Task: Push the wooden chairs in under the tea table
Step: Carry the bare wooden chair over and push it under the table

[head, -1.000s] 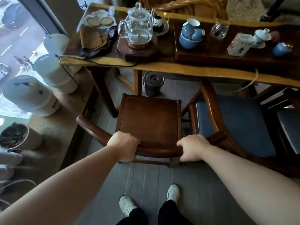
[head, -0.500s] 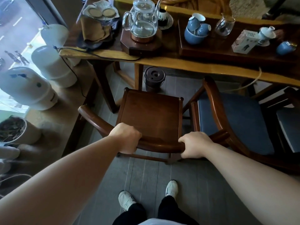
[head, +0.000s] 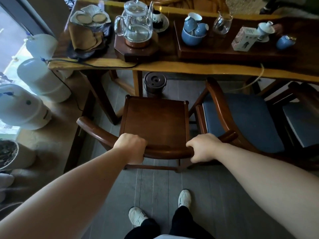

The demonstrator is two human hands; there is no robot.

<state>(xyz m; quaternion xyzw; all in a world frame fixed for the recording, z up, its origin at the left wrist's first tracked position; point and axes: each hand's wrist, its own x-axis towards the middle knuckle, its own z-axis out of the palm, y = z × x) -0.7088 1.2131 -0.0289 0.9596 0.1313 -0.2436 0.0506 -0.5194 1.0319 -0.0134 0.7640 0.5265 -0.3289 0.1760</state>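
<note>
Both hands (head: 131,147) grip the wooden chair's (head: 155,121) backrest

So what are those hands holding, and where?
Both the left hand and right hand grip the wooden chair by its curved back rail.

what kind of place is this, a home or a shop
Probably a tea room or tea shop: a long tea table carries a glass kettle and blue cups, with large water jugs by the window.

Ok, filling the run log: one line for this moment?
both hands grip wooden chair backrest | seat short of tea table
</note>
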